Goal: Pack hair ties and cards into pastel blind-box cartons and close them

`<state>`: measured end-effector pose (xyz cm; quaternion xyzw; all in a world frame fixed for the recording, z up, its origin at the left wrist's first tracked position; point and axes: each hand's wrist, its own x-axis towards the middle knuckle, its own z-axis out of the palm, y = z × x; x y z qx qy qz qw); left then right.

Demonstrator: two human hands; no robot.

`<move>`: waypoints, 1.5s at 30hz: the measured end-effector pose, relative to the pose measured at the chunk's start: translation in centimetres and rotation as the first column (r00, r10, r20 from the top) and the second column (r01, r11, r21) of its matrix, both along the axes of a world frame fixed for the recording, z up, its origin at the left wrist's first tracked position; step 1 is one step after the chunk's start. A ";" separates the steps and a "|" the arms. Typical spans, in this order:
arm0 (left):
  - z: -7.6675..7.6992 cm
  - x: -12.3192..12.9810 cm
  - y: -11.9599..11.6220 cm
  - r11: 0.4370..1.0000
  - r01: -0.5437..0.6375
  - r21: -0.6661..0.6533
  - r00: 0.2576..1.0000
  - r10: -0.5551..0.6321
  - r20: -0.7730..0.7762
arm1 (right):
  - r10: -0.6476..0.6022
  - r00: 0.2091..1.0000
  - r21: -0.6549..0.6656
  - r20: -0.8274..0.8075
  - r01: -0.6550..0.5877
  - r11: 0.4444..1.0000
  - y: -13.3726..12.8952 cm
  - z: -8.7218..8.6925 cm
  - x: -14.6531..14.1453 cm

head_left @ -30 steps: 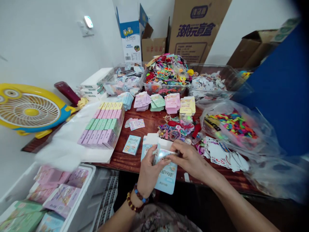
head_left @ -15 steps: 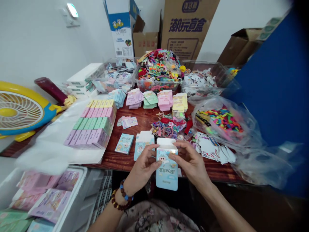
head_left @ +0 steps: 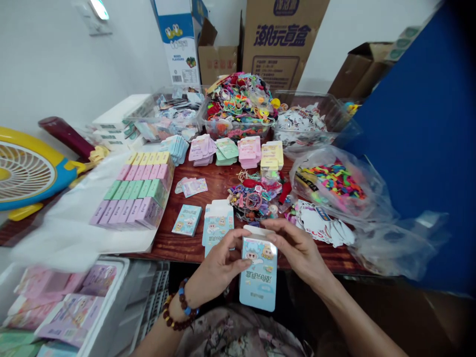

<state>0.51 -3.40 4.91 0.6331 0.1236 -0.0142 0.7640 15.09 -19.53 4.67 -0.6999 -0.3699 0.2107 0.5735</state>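
A light blue card box [head_left: 258,277] hangs upright between my hands past the table's front edge, its white flap at the top. My left hand [head_left: 219,263] grips the box's left side with thumb and fingers. At the top right corner, my right hand [head_left: 297,248] pinches the box near the flap. Flat blue boxes [head_left: 217,223] lie just behind my left hand. Left of them sits a closed blue box [head_left: 187,220]. Small cards [head_left: 194,187] lie farther back. Behind the held box is a heap of small trinkets [head_left: 255,198].
Rows of coloured boxes [head_left: 136,186] stand at the left, near a yellow fan [head_left: 31,168]. Stacks of flat boxes [head_left: 226,151] and full clear bins [head_left: 238,130] line the back. Plastic bags [head_left: 338,188] and white cutouts [head_left: 323,225] lie right. A foam box [head_left: 107,307] sits lower left.
The held box and both hands have come slightly lower and nearer. Its white top flap now looks more tipped over. The whole view has shifted a little, with the table things farther left.
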 end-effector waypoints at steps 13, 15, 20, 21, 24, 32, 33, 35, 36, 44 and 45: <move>0.1 -0.5 -0.5 1.000 0.009 0.000 0.999 -0.009 0.045 | 0.272 0.959 -0.223 -0.085 -0.284 0.933 0.2 2.5 2.2; 0.0 -0.4 -0.4 1.000 0.019 0.002 0.999 -0.019 0.043 | 0.291 0.954 -0.232 -0.076 -0.301 0.925 0.2 2.6 2.3; -0.2 -0.4 -0.1 0.998 0.023 0.064 1.000 -0.024 0.018 | 0.368 0.927 -0.249 0.072 -0.341 0.907 0.3 3.1 2.4; -0.2 -0.4 -0.1 0.996 0.019 0.088 1.000 -0.020 0.012 | 0.385 0.917 -0.246 0.104 -0.352 0.903 0.3 3.2 2.4; -0.2 -0.5 -0.1 0.985 0.013 0.171 1.000 -0.015 0.011 | 0.408 0.895 -0.253 0.179 -0.359 0.899 0.6 3.2 2.3; -0.6 -0.7 0.2 0.987 0.010 0.162 1.000 -0.007 -0.019 | 0.451 0.856 -0.291 0.255 -0.377 0.880 1.1 3.5 2.2; -0.7 -0.6 0.3 0.986 0.001 0.164 1.000 0.003 -0.021 | 0.462 0.850 -0.300 0.254 -0.385 0.873 1.0 3.6 2.2; -1.0 -0.5 0.3 0.986 -0.029 0.163 0.999 0.031 -0.007 | 0.465 0.850 -0.312 0.249 -0.384 0.869 0.8 3.6 2.2; -1.1 -0.4 0.3 0.986 -0.046 0.159 0.999 0.046 0.003 | 0.447 0.859 -0.304 0.250 -0.369 0.878 0.6 3.5 2.2; -0.9 -0.4 1.4 0.995 -0.055 0.082 0.998 0.052 0.037 | 0.197 0.947 -0.042 0.252 -0.193 0.980 0.5 1.0 1.2; -0.9 -0.5 1.6 0.994 -0.048 0.096 0.998 0.044 0.039 | 0.206 0.950 -0.025 0.235 -0.206 0.978 0.7 0.8 1.2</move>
